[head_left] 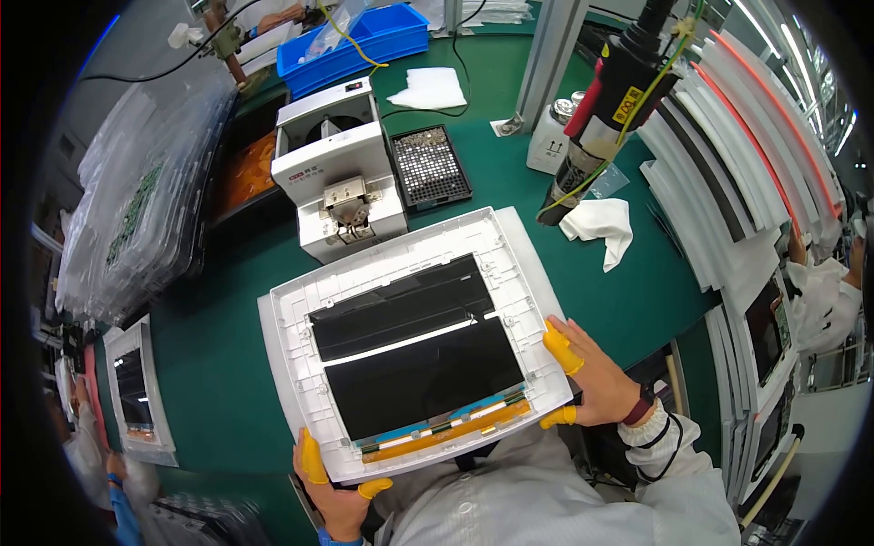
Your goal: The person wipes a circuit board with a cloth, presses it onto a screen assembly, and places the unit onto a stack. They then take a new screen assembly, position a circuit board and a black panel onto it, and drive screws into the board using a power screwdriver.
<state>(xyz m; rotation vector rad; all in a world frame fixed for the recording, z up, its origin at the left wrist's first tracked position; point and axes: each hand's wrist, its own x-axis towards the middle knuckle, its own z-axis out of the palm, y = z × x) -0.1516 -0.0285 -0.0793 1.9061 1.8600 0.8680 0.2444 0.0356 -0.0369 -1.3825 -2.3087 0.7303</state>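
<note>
A white plastic housing frame [523,323] lies in front of me, ribbed side up, with a black display panel [423,378] set in it. Orange and blue strips run along the panel's near edge, and a bright line crosses its dark surface. Beneath the frame a white foam sheet [530,250] sticks out at the sides. My left hand [335,500] grips the near left corner, thumb and finger in yellow finger cots. At the near right corner my right hand [605,382] holds the edge, also with yellow cots. Its other fingers are partly hidden.
Beyond the frame stand a white screw feeder [339,168] and a black tray of small metal parts [430,164]. An electric screwdriver [596,150] hangs above a white cloth [601,226]. Clear plastic trays [137,209] rise at left; foam-separated panels [728,164] stack at right. Other people work nearby.
</note>
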